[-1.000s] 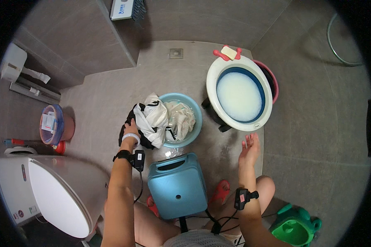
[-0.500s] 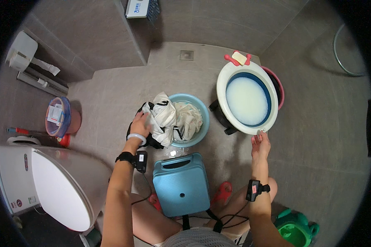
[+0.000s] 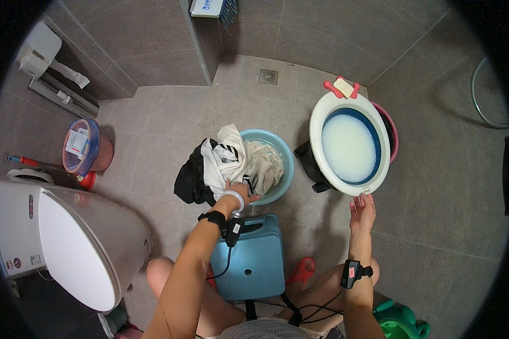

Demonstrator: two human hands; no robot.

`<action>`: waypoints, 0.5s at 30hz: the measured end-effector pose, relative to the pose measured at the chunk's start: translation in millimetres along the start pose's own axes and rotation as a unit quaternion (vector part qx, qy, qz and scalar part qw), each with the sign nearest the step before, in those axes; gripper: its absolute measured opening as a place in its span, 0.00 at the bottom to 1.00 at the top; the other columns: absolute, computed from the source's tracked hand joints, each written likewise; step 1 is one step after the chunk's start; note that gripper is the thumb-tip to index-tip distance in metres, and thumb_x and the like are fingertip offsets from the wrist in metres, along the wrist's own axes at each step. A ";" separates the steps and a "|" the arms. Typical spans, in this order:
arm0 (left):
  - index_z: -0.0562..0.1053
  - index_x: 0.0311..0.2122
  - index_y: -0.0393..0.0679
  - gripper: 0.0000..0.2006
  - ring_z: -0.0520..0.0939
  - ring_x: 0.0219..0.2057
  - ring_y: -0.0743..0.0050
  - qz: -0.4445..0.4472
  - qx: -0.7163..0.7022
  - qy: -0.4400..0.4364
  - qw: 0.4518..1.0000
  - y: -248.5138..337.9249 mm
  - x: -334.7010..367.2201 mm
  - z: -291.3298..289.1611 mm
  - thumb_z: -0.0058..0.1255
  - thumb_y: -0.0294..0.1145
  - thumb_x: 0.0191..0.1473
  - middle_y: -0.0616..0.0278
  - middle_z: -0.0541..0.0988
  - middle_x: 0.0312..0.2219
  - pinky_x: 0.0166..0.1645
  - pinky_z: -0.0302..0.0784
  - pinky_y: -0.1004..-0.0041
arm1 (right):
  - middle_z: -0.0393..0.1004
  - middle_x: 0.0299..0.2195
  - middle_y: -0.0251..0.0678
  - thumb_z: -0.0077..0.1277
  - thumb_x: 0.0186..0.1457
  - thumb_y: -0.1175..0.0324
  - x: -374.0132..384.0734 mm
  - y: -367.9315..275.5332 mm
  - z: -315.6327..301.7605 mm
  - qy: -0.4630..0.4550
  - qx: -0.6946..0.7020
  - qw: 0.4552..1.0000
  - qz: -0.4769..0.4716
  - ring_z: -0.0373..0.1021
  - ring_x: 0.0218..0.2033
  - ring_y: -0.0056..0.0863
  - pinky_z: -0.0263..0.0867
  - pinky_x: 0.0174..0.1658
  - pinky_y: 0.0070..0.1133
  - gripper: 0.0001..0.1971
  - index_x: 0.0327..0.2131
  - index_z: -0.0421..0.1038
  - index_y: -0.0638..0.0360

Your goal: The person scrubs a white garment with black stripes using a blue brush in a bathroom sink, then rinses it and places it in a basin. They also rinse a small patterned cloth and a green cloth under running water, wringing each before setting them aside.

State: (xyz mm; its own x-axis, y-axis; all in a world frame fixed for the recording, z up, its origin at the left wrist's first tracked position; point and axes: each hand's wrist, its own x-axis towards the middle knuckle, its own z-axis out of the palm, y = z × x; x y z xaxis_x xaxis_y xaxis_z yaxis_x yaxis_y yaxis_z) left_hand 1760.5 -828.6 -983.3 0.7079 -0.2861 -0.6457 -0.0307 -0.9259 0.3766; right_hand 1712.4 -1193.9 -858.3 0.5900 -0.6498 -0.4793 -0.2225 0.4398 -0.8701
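- The left hand [image 3: 241, 192] is at the near edge of the blue basin [image 3: 289, 175], against the wet clothes; its fingers are partly hidden, so I cannot tell whether this grip is pinched on cloth or loose
- The white garment [image 3: 229, 157] lies just beyond and left of that hand, lapping over the basin's left side, and the black cloth [image 3: 191, 179] spreads farther left on the floor [image 3: 152, 135]
- The pale cloth [image 3: 267, 163] lies inside the basin, beyond and right of the same hand; taken together, the heap runs longest from left to right
- The right hand [image 3: 363, 213] is palm up at the near end of the white tub [image 3: 317, 135], fingertips at its rim; whether they press on it, I cannot tell
- The oval tub's long axis points away from that hand, leaning slightly left toward the soap [image 3: 344, 87]
- The left hand is nearer the clothes, the right nearer the tub
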 end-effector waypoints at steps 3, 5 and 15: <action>0.74 0.48 0.45 0.27 0.75 0.50 0.52 0.022 -0.045 0.078 0.996 4.0 -3.2 5.5 0.43 0.58 0.57 0.49 0.77 0.45 0.63 0.49 0.48 | 0.70 0.42 0.31 0.54 0.56 0.66 7.8 -7.5 -5.5 -0.010 0.034 0.999 -0.003 0.67 0.41 0.23 0.64 0.40 0.21 0.21 0.52 0.64 0.59; 0.74 0.48 0.43 0.25 0.75 0.49 0.50 0.072 -0.070 0.105 0.989 9.2 2.2 -2.8 0.45 0.54 0.57 0.49 0.77 0.45 0.61 0.55 0.52 | 0.70 0.41 0.31 0.53 0.57 0.64 19.5 -14.9 -10.6 -0.018 0.053 0.998 0.015 0.68 0.38 0.23 0.66 0.39 0.20 0.18 0.49 0.66 0.60; 0.62 0.59 0.36 0.26 0.73 0.54 0.62 0.187 -0.455 0.117 0.862 79.0 5.5 -83.5 0.47 0.40 0.61 0.49 0.70 0.54 0.59 0.66 0.68 | 0.69 0.46 0.37 0.53 0.57 0.60 101.8 -71.6 -4.9 0.010 -0.007 0.999 -0.035 0.67 0.44 0.30 0.64 0.47 0.26 0.25 0.54 0.62 0.65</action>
State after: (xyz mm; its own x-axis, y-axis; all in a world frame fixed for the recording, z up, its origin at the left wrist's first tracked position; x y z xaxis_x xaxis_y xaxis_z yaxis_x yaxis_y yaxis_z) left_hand 1821.0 -882.7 -901.6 0.8952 -0.3666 -0.2537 0.2031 -0.1711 0.9641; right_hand 1784.6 -1294.6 -845.3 0.5892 -0.6912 -0.4184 -0.1919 0.3833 -0.9035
